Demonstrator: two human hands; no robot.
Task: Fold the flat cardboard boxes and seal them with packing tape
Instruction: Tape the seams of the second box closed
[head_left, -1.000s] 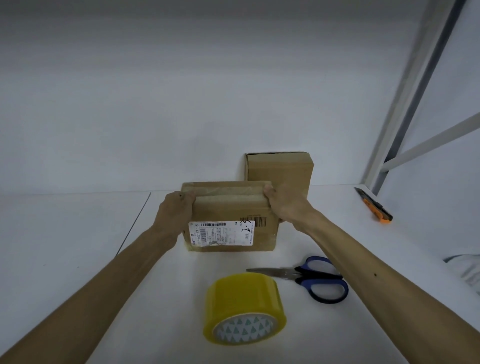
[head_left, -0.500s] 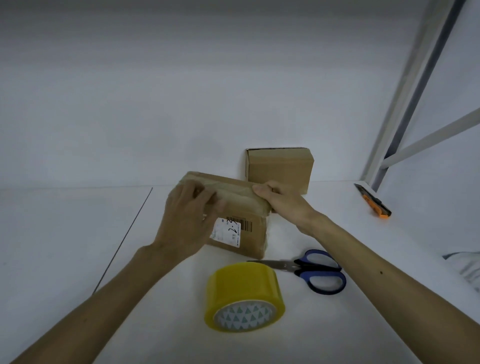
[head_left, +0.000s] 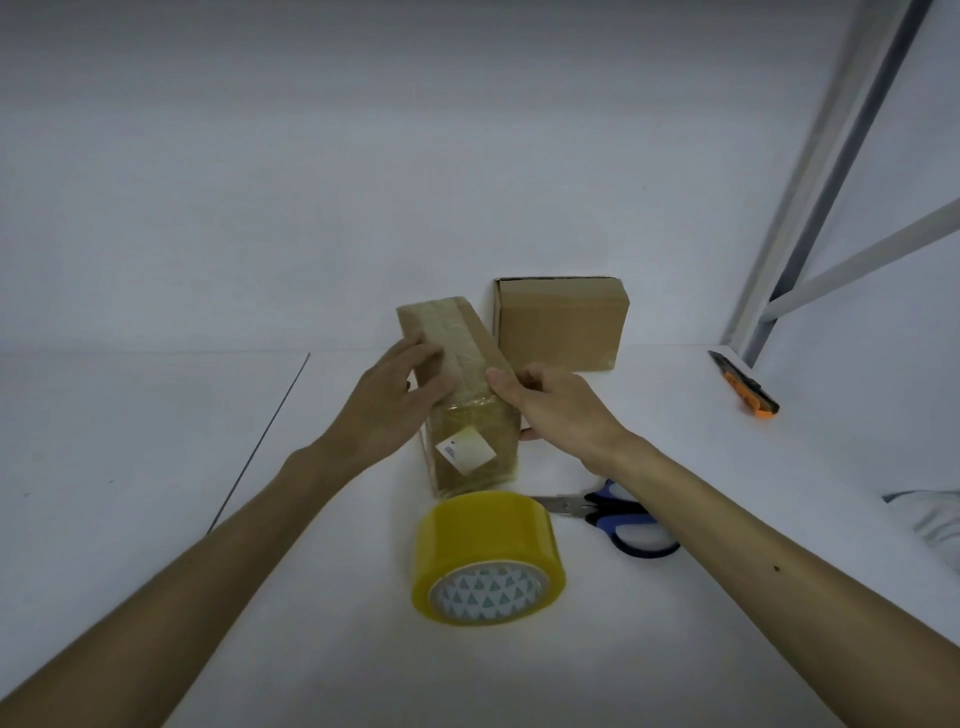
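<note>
Taped box (head_left: 467, 332) sits on the table (head_left: 156, 467), short end toward me, just behind the tape roll (head_left: 488, 551); my left hand (head_left: 395, 410) and right hand (head_left: 556, 410) clasp its two sides.

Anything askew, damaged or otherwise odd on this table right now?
Only the taped box that the left hand and right hand grip: the white label on its near end sits crooked, under wrinkled glossy tape. The plain box behind, tape roll, scissors and knife look normal.
</note>
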